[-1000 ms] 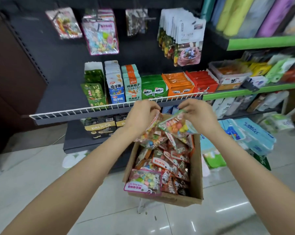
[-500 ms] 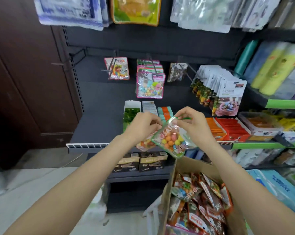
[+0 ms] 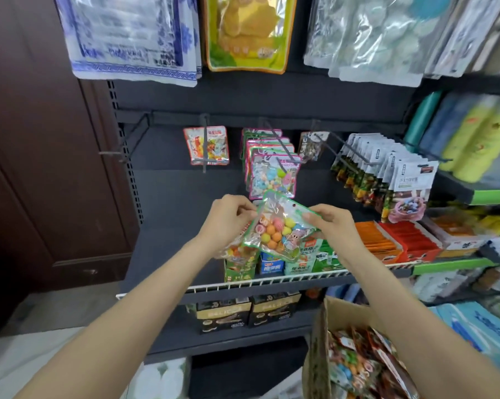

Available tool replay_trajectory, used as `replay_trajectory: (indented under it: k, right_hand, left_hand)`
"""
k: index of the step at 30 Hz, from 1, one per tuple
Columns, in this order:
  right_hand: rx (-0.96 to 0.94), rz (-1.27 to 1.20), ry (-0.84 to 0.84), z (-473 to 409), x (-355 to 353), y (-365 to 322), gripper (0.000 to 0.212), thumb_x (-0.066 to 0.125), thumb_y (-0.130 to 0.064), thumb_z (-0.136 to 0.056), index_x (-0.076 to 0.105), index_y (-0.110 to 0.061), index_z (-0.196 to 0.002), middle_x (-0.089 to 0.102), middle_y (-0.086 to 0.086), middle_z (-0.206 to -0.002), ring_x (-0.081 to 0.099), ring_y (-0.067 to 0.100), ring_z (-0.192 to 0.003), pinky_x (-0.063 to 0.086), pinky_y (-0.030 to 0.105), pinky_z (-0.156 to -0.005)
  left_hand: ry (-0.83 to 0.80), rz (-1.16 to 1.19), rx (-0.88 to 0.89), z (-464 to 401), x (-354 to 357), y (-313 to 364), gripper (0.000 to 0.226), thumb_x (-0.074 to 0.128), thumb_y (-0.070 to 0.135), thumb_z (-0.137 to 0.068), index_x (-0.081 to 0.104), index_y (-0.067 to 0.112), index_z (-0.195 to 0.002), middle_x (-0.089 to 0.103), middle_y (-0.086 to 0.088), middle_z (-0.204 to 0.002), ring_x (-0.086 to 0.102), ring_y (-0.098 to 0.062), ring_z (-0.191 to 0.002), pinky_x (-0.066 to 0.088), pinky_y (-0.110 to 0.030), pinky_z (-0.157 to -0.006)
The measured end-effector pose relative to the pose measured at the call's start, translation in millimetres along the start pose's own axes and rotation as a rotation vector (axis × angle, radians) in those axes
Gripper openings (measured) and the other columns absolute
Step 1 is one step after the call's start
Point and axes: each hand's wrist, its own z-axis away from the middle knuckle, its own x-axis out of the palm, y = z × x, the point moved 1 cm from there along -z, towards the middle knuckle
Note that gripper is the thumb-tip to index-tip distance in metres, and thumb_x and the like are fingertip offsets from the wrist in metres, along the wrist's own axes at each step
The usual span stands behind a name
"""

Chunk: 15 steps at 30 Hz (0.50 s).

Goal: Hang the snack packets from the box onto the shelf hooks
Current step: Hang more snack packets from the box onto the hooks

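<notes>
Both hands are raised in front of a dark shelf unit, sharing one clear candy packet [image 3: 280, 226] with a green edge and round coloured sweets inside. The left hand [image 3: 228, 218] pinches the packet's upper left corner with curled fingers, and it also grips further packets [image 3: 237, 250] that hang below its palm, their prints too blurred to read. The right hand [image 3: 333, 223] pinches the packet's upper right edge between thumb and forefinger. The packet is tilted, its hang hole near the top, and sits just below a row of pink-edged candy packets [image 3: 272, 168] already hung on a shelf hook [image 3: 283, 156] on the back panel. To the left of that row a single red-and-white packet [image 3: 210, 145] hangs on its own hook, and farther left a bare hook [image 3: 125, 145] juts from the panel. To the right, a thick row of white-topped packets [image 3: 387, 174] hangs on other hooks. Under the held packet, upright snack boxes [image 3: 272, 263] stand on the shelf behind a white wire rail [image 3: 243, 283], with orange and red boxes [image 3: 398, 240] to the right. At the near right corner a cardboard box [image 3: 318, 349] stands open, crowded with more snack packets [image 3: 364, 367]. Large bags [image 3: 133, 38] hang across the top.
</notes>
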Motion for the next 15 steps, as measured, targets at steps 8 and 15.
replay_trajectory:
  k: [8, 15]
  right_hand:
    - [-0.071, 0.082, 0.116, -57, 14, -19, 0.011, 0.060, -0.019, -0.091, 0.067, -0.014, -0.085, 0.063, -0.005, -0.079, 0.052, 0.007, -0.072, 0.043, 0.027, -0.070]
    - [-0.149, 0.203, 0.199, -81, 19, -22, 0.017, 0.057, -0.021, -0.092, 0.069, -0.010, -0.098, 0.064, -0.001, -0.089, 0.054, 0.009, -0.080, 0.038, 0.020, -0.071]
  left_hand:
    - [0.183, -0.213, -0.067, -18, -13, 2, 0.018, 0.051, 0.010, -0.094, 0.068, 0.013, -0.093, 0.066, -0.003, -0.098, 0.060, -0.023, -0.090, 0.051, -0.042, -0.078]
    - [0.204, -0.245, -0.053, -25, -15, 5, 0.017, 0.049, 0.012, -0.095, 0.067, 0.014, -0.093, 0.062, -0.001, -0.099, 0.059, -0.022, -0.088, 0.051, -0.041, -0.075]
